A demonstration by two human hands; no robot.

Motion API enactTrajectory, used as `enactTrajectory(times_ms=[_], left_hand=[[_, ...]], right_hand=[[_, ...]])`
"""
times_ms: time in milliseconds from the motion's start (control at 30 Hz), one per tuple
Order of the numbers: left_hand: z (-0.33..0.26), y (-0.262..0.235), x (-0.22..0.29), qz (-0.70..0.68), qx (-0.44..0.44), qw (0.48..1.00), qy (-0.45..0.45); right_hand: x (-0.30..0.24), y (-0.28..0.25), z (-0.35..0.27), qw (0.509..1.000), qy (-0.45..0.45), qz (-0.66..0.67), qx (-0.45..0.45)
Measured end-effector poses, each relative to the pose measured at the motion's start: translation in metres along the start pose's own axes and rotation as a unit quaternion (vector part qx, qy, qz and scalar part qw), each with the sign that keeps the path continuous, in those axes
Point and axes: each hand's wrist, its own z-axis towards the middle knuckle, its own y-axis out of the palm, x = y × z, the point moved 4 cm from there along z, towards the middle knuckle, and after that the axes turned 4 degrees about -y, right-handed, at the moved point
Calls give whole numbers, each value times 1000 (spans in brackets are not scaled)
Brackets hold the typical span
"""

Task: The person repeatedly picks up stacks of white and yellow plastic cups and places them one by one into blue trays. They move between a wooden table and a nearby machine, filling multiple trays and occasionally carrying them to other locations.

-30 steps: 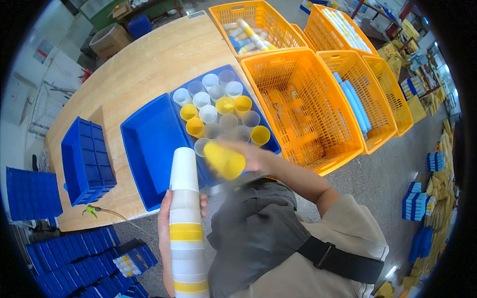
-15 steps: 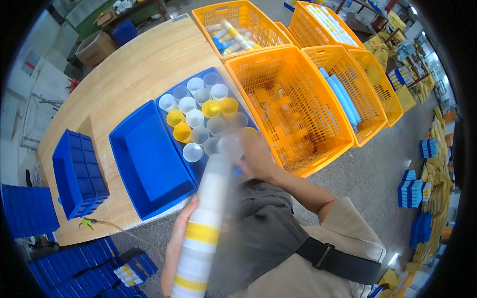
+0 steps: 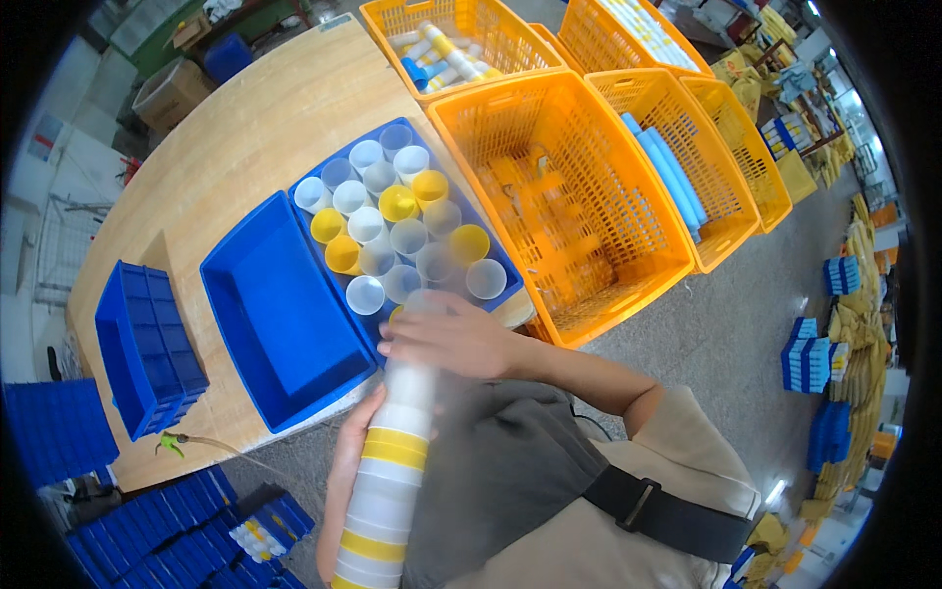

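Observation:
A long stack of nested plastic cups (image 3: 383, 491), white with yellow bands, slants up from the lower edge toward the tray. My left hand (image 3: 355, 432) is wrapped round the stack from its left side; part of its fingers is hidden behind the cups. My right hand (image 3: 446, 339) lies across the top of the stack, its fingers closed about a translucent cup (image 3: 424, 302) that is slightly blurred. Just beyond, a blue tray (image 3: 512, 285) carries rows of upright cups, mostly clear or white, with several yellow cups (image 3: 397, 203) among them.
An empty blue bin (image 3: 285, 314) adjoins the cup tray, and another blue bin (image 3: 157, 344) stands farther left on the wooden table (image 3: 255, 128). Orange crates (image 3: 628, 285) line the right side, one with blue stacks (image 3: 667, 172). An air gun (image 3: 172, 444) hangs at the table edge.
My right hand has moved down and left from the tray onto the top of the stack. A yellow cup and a clear cup on the tray's right side have come into sight.

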Motion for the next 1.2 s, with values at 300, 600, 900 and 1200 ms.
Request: enactTrajectory(times_ms=[300,600,900,1200], left_hand=[[-40,-13,-13,-49,72,995,46],[-40,-32,-12,9,6,988,155],[-51,-77,-18,-195,21,967,163],[-45,-68,-30,-131,98,982,96]], right_hand=[[49,19,-24,971,232,52,-19],[-33,4,57,994,-69,73,-30],[45,40,2,943,234,233,-22],[32,38,3,963,188,193,8]])
